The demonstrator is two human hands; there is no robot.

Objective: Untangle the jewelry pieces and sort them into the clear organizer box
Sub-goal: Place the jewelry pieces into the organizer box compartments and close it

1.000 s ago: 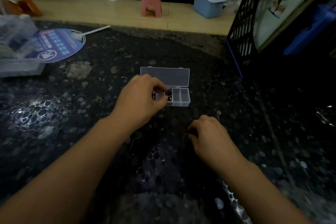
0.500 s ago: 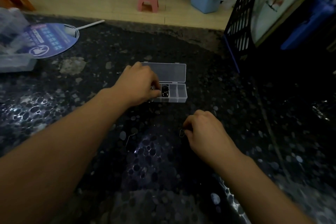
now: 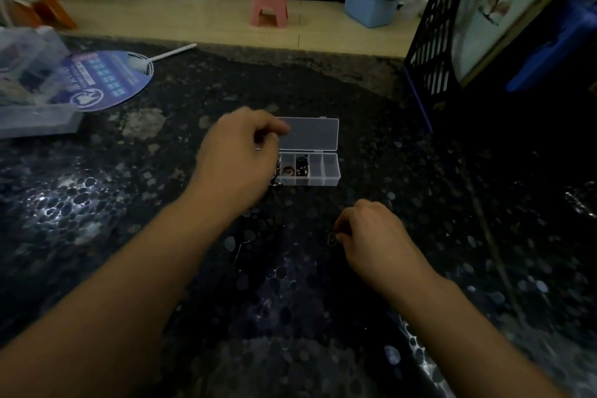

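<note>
Centrally, the open box point(image 3: 308, 168) is lying on the table point(image 3: 129, 203); left hand point(image 3: 240, 152), fingers curled, is covering its left end, grasp unclear; right hand point(image 3: 374, 236) is pinching a hook point(image 3: 331, 238) lower right.

Organizer box point(image 3: 318, 171) at twelve o'clock: clear, smooth plastic; tabletop point(image 3: 290, 284): dark, glossy, pebble-patterned; ring point(image 3: 331, 238) at three o'clock: thin metal wire.

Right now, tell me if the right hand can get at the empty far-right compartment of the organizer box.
Probably yes. The right hand pinches a small wire piece just short of the organizer box; its lid lies folded back, and the left hand sits at the opposite end.
</note>
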